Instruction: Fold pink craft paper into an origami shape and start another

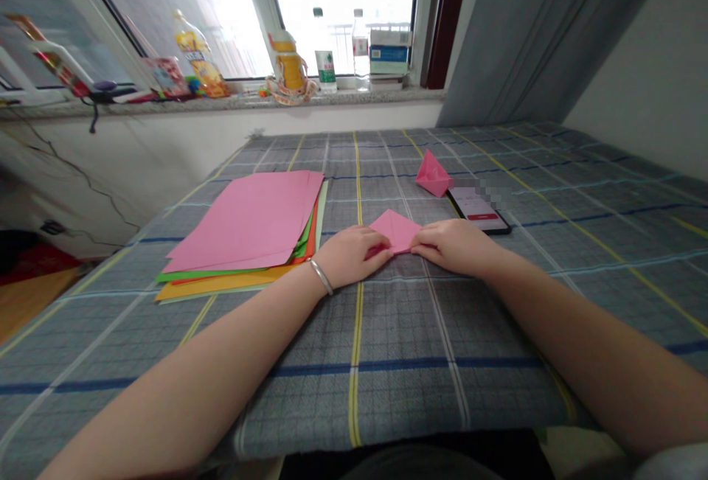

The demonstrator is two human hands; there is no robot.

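Between my hands lies a folded pink sheet of paper point(394, 225), its pointed top facing away from me and a crease running down its middle. My left hand point(354, 253), with a silver bangle at the wrist, pinches its left lower edge. On the other side my right hand point(450, 245) is closed on the right lower edge, fingertips pressed together. Both hands rest low on the cloth, and their fingers hide the paper's lower corners. Beyond them stands a folded pink paper shape point(434, 175) with a raised point.
A stack of coloured paper point(248, 218), pink on top, lies left of my hands. A phone point(480, 211) with a lit screen lies to the right. The checked tablecloth point(310, 391) covers the surface. Bottles and a box point(389, 58) line the windowsill.
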